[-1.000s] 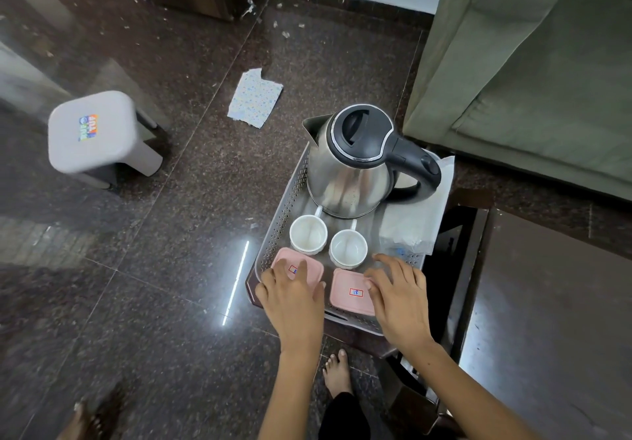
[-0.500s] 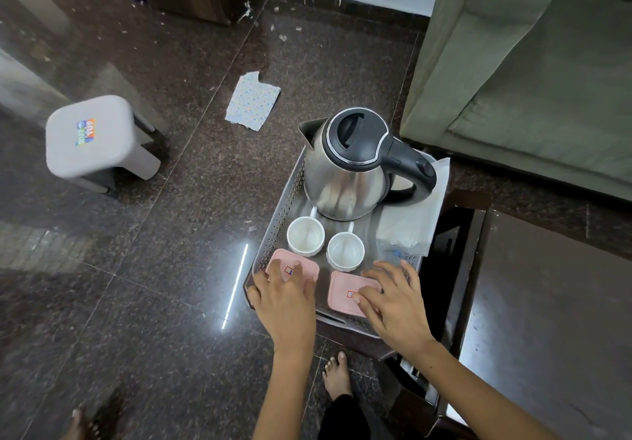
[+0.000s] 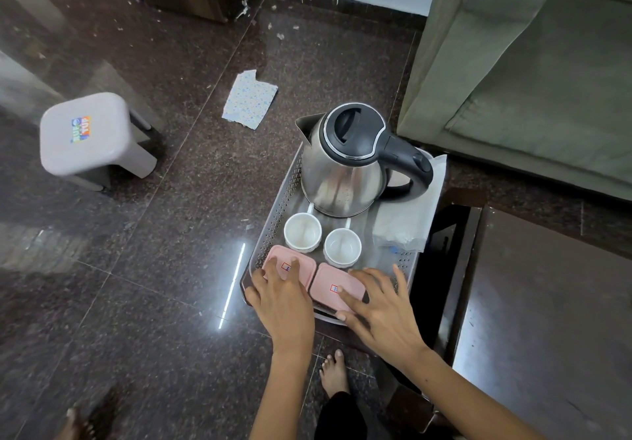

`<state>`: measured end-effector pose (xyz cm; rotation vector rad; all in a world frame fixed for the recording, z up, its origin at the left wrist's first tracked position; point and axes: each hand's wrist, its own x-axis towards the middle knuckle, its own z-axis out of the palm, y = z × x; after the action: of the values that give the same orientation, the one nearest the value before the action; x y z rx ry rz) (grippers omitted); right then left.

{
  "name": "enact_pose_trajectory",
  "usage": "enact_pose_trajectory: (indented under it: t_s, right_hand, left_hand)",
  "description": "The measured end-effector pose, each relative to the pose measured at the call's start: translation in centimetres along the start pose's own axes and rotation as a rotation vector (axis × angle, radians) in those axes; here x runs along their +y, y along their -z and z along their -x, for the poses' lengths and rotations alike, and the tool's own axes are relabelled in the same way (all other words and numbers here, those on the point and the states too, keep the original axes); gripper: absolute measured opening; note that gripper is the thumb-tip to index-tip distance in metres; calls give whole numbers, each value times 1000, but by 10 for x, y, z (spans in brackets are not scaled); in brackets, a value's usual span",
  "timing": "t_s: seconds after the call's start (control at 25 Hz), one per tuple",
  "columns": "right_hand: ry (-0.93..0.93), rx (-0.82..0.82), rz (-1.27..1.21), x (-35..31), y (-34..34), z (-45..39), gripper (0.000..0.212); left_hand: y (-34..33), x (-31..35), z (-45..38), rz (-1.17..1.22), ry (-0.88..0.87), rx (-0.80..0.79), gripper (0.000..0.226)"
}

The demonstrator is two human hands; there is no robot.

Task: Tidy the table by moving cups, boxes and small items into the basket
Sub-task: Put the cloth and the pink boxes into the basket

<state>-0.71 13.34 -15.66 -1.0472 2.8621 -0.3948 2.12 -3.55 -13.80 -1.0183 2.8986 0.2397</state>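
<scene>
A grey perforated basket point(image 3: 277, 212) stands on a small dark table. Inside it are a steel kettle point(image 3: 342, 169) with a black lid and handle, two white cups point(image 3: 302, 231) point(image 3: 342, 247), two pink-lidded boxes and a folded white plastic bag point(image 3: 408, 219). My left hand point(image 3: 282, 297) lies flat on the left pink box point(image 3: 273, 259), fingers spread over its lid. My right hand point(image 3: 381, 306) rests on the right pink box point(image 3: 330, 280), fingers spread toward the basket's near right corner.
A grey plastic stool point(image 3: 87, 135) stands on the dark stone floor at left. A patterned scrap of cloth point(image 3: 249, 100) lies on the floor behind the basket. A green sofa point(image 3: 519, 73) fills the right. A dark table top point(image 3: 547, 320) sits at lower right. My bare foot point(image 3: 334, 373) is below the basket.
My right hand has slid left and down from beside the right pink box onto its lid. My left hand has shifted slightly toward the basket's near left edge.
</scene>
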Motion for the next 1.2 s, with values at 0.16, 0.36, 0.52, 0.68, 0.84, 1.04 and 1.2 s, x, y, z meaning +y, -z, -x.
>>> enact_pose_trajectory:
  t_s: [0.16, 0.36, 0.52, 0.68, 0.84, 1.04, 1.2]
  right_hand:
    - [18, -21, 14, 0, 1, -1, 45]
    - [14, -26, 16, 0, 1, -1, 44]
    - [11, 8, -9, 0, -2, 0, 41]
    - [4, 78, -37, 1, -6, 0, 37]
    - [-6, 90, -51, 1, -6, 1, 31]
    - [-15, 62, -84, 3, -6, 2, 38]
    - [-31, 104, -221, 2, -4, 1, 37]
  left_hand:
    - [1, 0, 0, -18, -14, 2, 39]
    - [3, 2, -1, -24, -18, 4, 47]
    - [4, 2, -2, -9, -18, -4, 47]
    - [4, 3, -3, -16, -13, -24, 42]
    - [6, 8, -7, -22, 13, -40, 42]
    - [8, 8, -4, 68, 51, -55, 35]
    - [18, 19, 8, 192, -75, 50, 27]
